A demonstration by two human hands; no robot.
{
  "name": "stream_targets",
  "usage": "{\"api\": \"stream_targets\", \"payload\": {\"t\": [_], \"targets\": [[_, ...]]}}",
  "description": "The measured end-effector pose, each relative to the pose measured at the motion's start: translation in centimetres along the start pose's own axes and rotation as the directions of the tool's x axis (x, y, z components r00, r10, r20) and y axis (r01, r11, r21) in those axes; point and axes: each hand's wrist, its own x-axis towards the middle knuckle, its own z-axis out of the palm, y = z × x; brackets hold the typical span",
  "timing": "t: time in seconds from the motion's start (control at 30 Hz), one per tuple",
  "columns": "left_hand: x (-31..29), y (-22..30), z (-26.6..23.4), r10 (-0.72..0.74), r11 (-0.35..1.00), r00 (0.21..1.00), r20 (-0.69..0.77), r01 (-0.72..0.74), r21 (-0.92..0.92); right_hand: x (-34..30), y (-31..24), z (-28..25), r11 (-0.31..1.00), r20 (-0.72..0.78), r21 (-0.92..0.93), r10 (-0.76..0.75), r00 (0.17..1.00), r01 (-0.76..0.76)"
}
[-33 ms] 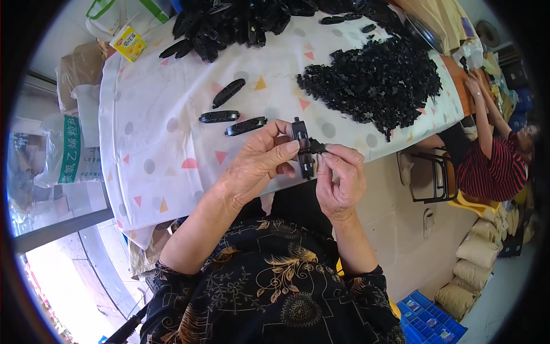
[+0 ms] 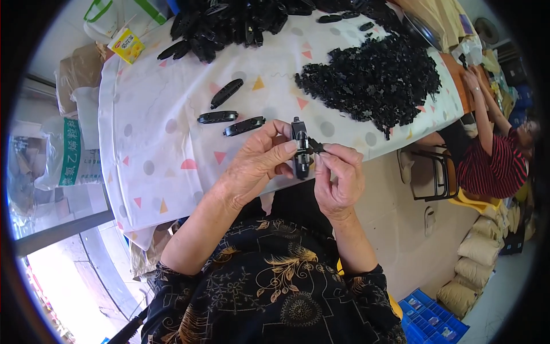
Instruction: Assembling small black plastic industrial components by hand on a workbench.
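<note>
Over the table's near edge, my left hand (image 2: pixel 260 153) is closed on a long black plastic part (image 2: pixel 301 165), thumb on its side. The part stands roughly lengthwise away from me. My right hand (image 2: pixel 342 179) pinches a small black plastic piece (image 2: pixel 315 147) between thumb and fingertips. That piece meets the right side of the long part; whether it is seated in it I cannot tell. Beyond my left hand lie three similar long black parts, a nearer one (image 2: pixel 244 126), one to its left (image 2: pixel 217 117) and one farther off (image 2: pixel 227 93).
A patterned white cloth (image 2: pixel 154 189) covers the table. A heap of small black pieces (image 2: pixel 372 83) lies at the right, and a pile of long black parts (image 2: pixel 226 28) at the back. A yellow box (image 2: pixel 127 46) stands far left. Another person (image 2: pixel 492 163) sits at the right.
The long black part has turned slightly in my left hand. Both hands stay in nearly the same place, still closed on their pieces.
</note>
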Motion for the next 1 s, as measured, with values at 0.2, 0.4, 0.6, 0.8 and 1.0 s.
{"api": "stream_targets", "payload": {"t": [0.2, 0.4, 0.6, 0.8, 1.0], "targets": [[0.2, -0.7, 0.0, -0.003, 1.0, 0.997, -0.079, 0.005, 0.02, -0.5, 0.5, -0.3, 0.999, -0.029, -0.015, -0.03, 0.999, 0.029], [0.9, -1.7, 1.0, 0.025, 0.988, 0.992, -0.125, -0.005, 0.156, -1.4, 1.0, -0.7, 0.992, -0.047, 0.028, 0.123, 0.991, -0.122], [1.7, -2.5, 1.0, -0.022, 0.991, 0.993, -0.12, 0.038, 0.131, -2.2, 1.6, -1.0, 0.984, -0.1, 0.073, 0.171, 0.98, -0.164], [2.3, -2.7, 1.2, -0.136, 0.985, 0.986, -0.094, 0.145, 0.095, -2.3, 2.0, -1.8, 0.952, 0.019, 0.141, 0.273, 0.962, -0.273], [2.3, -2.7, -0.1, -0.276, 0.96, 0.961, 0.004, 0.276, 0.042, -1.7, 3.8, -2.4, 0.927, 0.174, 0.272, 0.215, 0.961, -0.257]]}}
